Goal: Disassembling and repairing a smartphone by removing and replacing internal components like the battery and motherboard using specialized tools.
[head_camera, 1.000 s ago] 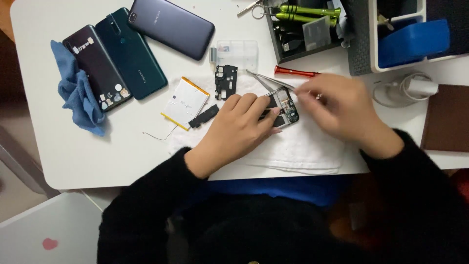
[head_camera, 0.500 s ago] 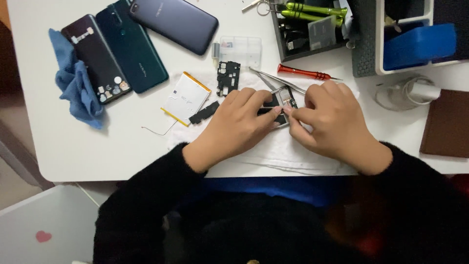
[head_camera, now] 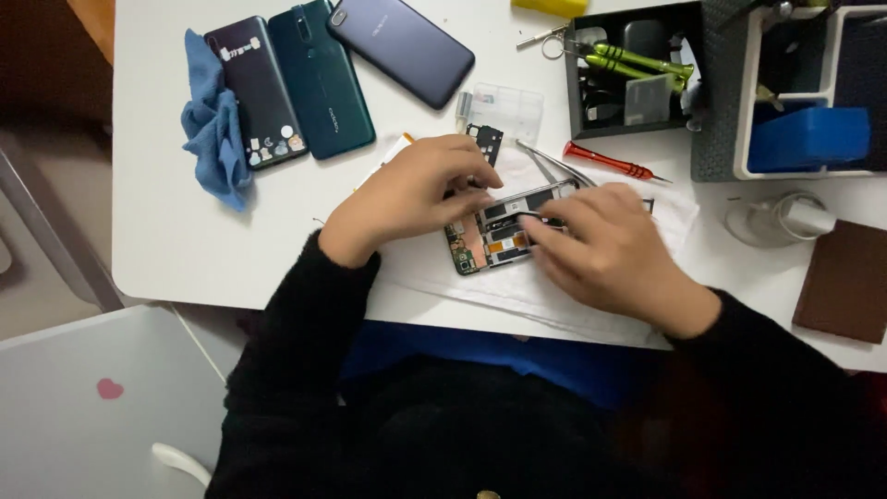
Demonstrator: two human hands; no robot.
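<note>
An opened phone [head_camera: 499, 236] with its circuit board bare lies on a white cloth [head_camera: 517, 286] near the table's front edge. My left hand [head_camera: 416, 189] rests over the phone's upper left part and pins it down with its fingertips. My right hand [head_camera: 605, 249] covers the phone's right half, its fingers pressing on the inner parts; whether it pinches a small piece I cannot tell. Metal tweezers [head_camera: 559, 166] and a red screwdriver [head_camera: 610, 163] lie just beyond the hands. A small black phone part [head_camera: 487, 139] sits behind my left hand.
Three closed phones [head_camera: 319, 79] lie at the back left beside a blue cloth [head_camera: 212, 120]. A black tool tray [head_camera: 633, 69], a clear small box [head_camera: 504, 106], a white and blue organiser [head_camera: 804, 102], a white charger [head_camera: 785, 220] and a brown wallet [head_camera: 845, 282] stand to the right.
The view has shifted, so the table sits further right in the frame. The phone now lies more exposed between my hands, and my right hand has dropped lower over its right half.
</note>
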